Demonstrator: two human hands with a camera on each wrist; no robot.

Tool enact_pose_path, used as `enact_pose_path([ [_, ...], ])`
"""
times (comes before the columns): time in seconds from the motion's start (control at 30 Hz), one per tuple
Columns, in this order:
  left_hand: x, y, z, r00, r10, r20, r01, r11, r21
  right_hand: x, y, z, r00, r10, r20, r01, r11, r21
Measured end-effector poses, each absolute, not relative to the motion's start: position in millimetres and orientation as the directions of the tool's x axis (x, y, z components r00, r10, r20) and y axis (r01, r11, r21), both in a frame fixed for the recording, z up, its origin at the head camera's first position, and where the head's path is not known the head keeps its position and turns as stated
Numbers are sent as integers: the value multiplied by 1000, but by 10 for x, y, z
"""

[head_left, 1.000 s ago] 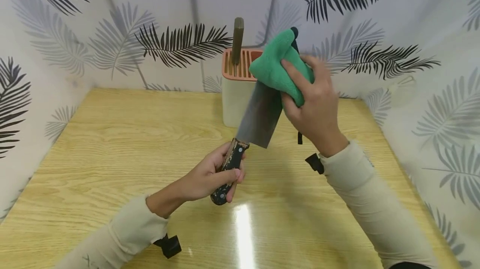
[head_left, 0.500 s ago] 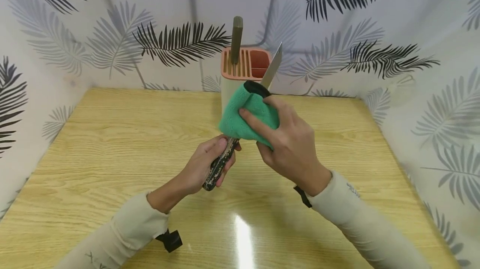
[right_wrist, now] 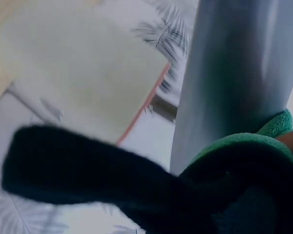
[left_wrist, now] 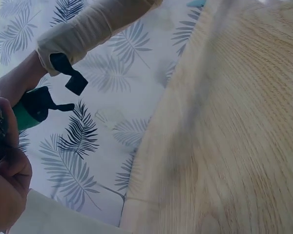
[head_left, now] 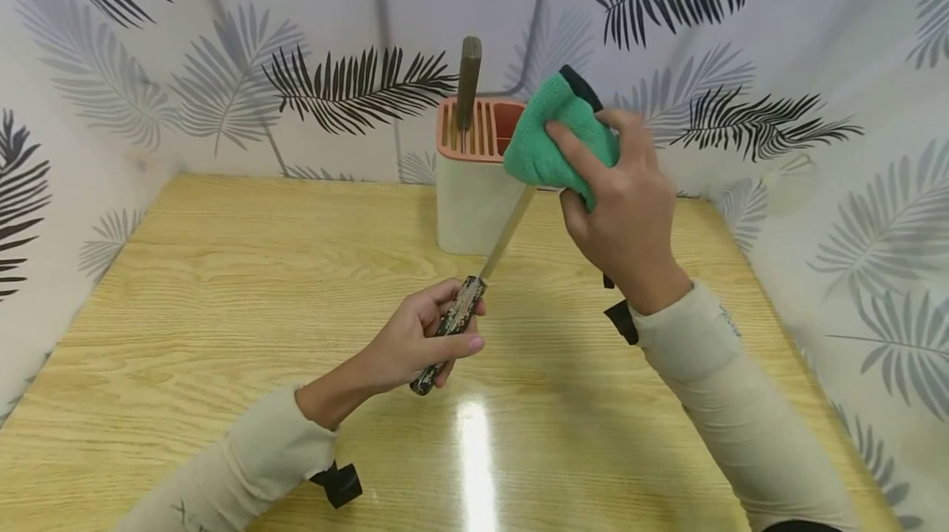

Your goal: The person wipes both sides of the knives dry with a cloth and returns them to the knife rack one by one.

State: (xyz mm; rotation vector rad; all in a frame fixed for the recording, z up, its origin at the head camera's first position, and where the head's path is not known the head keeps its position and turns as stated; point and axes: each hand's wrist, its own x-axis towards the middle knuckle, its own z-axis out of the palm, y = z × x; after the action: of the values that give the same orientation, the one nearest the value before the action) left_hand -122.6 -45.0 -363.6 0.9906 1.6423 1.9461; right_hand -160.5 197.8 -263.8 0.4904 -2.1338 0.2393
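My left hand (head_left: 418,338) grips the worn black handle of a cleaver (head_left: 458,310), held above the table with its blade slanting up to the right, seen nearly edge-on in the head view. My right hand (head_left: 626,198) pinches a folded green cloth (head_left: 552,133) round the upper part of the blade, hiding its tip. In the right wrist view the broad grey blade (right_wrist: 234,73) shows, with the green cloth (right_wrist: 244,139) wrapped against it and a dark strap in front. The left wrist view has part of my left hand (left_wrist: 12,180) at its left edge.
Behind the cleaver a white knife holder (head_left: 470,203) with an orange slotted top stands at the table's back edge. Another knife (head_left: 469,83) stands in its slots, handle up. The wood-grain table (head_left: 259,268) meets leaf-patterned walls at the back and sides.
The cloth first slid down the blade towards the handle, then back up towards the tip. Meanwhile the cleaver turned from showing its flat face to nearly edge-on.
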Motion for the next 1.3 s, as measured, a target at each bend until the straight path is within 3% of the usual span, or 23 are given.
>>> enact_pose_path([
  [0.27,-1262,-387,-3651,-726,636,262,138,-238,961,-1308,1713,-2979,-518,-364,774,-540,841,34],
  [0.4,-1269,-381,-3663,-719,636,280,139,-264,955,-1153,1611,-3104,-499,-389,774,-548,834,66],
  [0.67,-1255,-400,-3665,-663,700,266,90,-278,956,-1264,1744,-2818,-501,-246,830,-414,910,21],
  [0.8,-1242,-426,-3689,-666,707,236,81,-246,966,-1311,1840,-2668,-495,-187,848,-344,939,6],
  [0.97,-1240,-416,-3679,-710,662,239,144,-197,970,-1259,1858,-2621,-486,-232,843,-292,952,94],
  [1.1,-1263,-404,-3655,-760,597,257,233,-119,965,-1163,1760,-2715,-481,-370,794,-330,916,227],
  [1.2,-1268,-389,-3656,-763,589,267,266,-90,960,-1067,1669,-2841,-482,-475,736,-377,871,314],
  [1.3,-1255,-369,-3681,-755,588,291,309,-73,948,-1032,1634,-2908,-481,-498,722,-391,859,331],
])
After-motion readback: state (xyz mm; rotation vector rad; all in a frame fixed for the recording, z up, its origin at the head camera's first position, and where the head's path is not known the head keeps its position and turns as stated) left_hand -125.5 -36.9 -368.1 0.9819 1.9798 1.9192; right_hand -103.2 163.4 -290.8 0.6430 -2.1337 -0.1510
